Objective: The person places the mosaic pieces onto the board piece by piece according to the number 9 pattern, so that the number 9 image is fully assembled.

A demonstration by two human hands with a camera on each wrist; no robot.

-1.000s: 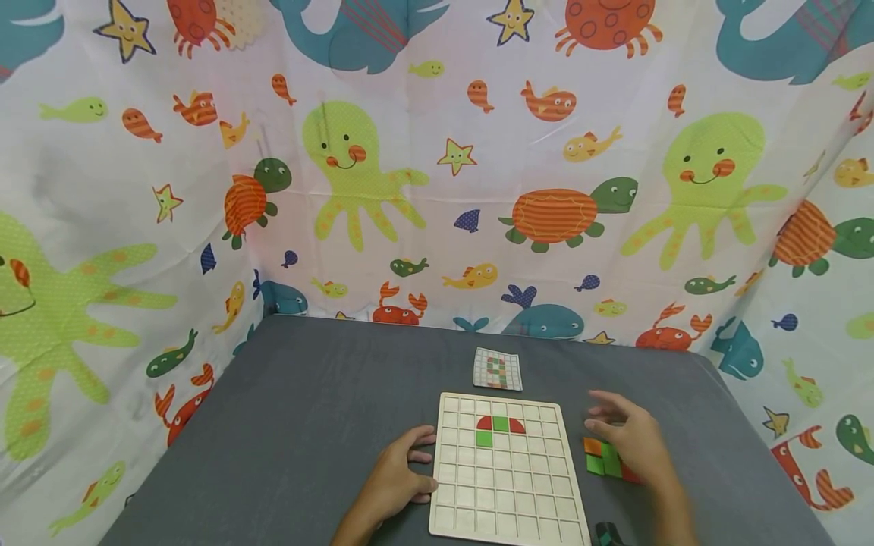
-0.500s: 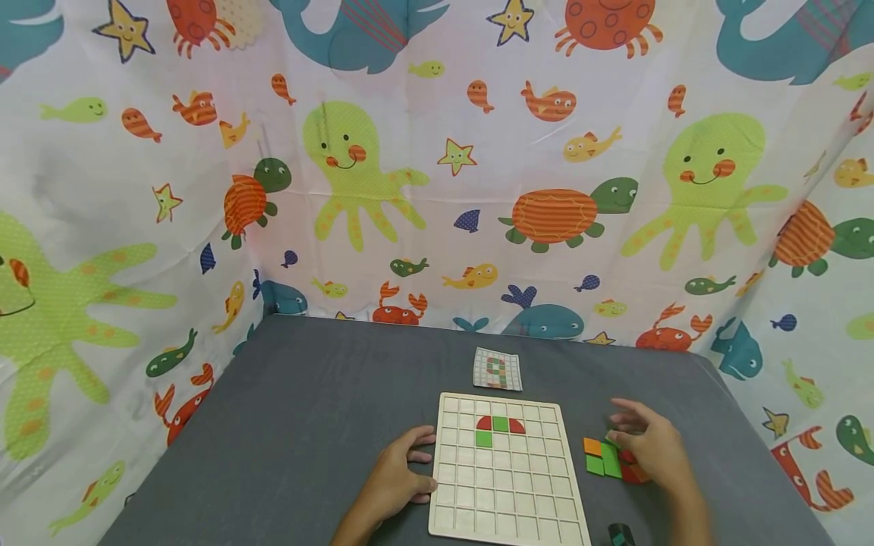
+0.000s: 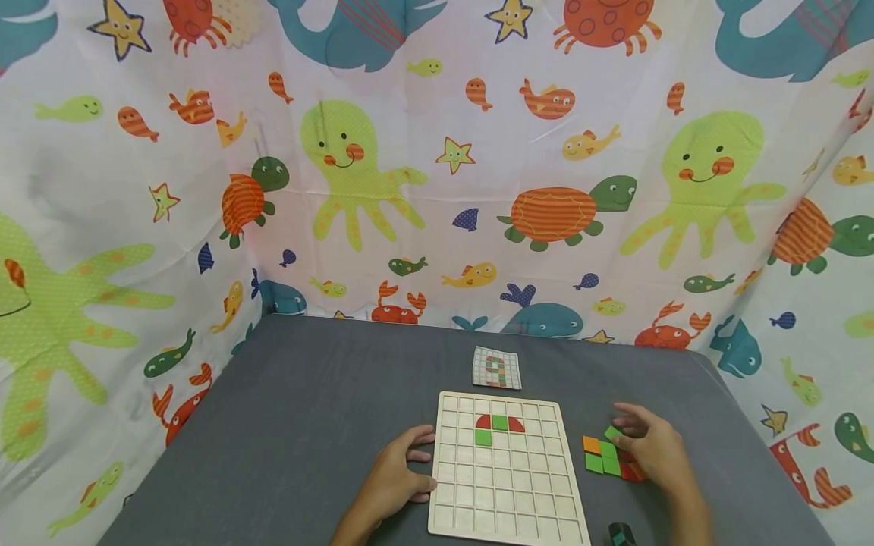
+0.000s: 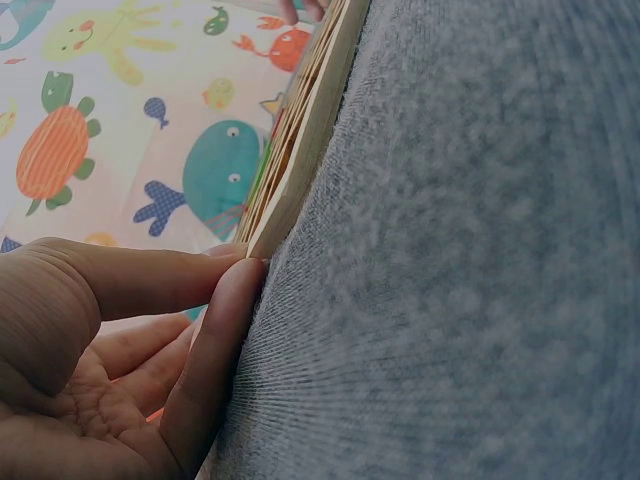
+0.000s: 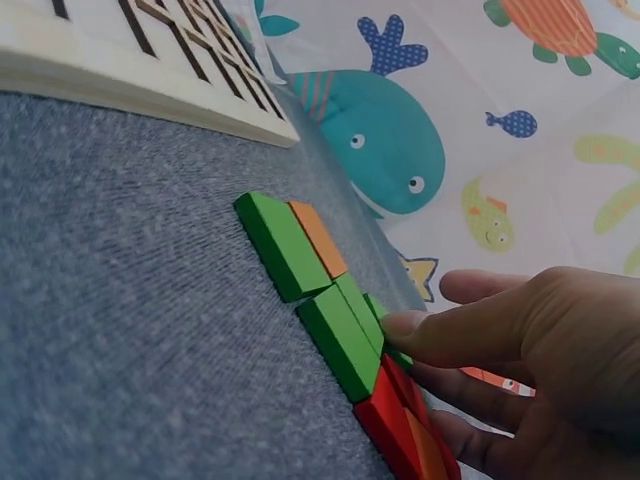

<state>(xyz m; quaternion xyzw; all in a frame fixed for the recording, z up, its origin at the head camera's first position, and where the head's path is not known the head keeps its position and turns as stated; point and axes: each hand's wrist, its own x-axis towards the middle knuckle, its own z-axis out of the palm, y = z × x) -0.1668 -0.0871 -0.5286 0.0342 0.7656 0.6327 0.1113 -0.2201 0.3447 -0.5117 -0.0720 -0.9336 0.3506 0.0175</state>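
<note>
A pale wooden grid board (image 3: 508, 478) lies on the grey cloth, with two red rounded tiles and two green square tiles (image 3: 483, 437) in its upper cells. At its left edge, my left hand (image 3: 396, 474) pinches the board's rim between thumb and finger, as the left wrist view (image 4: 150, 340) also shows. To the right of the board, my right hand (image 3: 655, 447) is over a cluster of green, orange and red tiles. Its thumb and fingers hold a green tile (image 3: 612, 432) that sits turned at the top of the cluster; the fingers partly hide the red tiles (image 5: 395, 425).
A small patterned card (image 3: 496, 368) with a coloured grid lies behind the board. A dark cylindrical object (image 3: 620, 534) is at the front, right of the board. A curtain (image 3: 437, 167) with sea animals hangs around the table (image 3: 307, 394).
My right hand has shifted right and slightly nearer over the cluster, and a green tile at its fingertips has come into view, turned. The left hand stays on the board.
</note>
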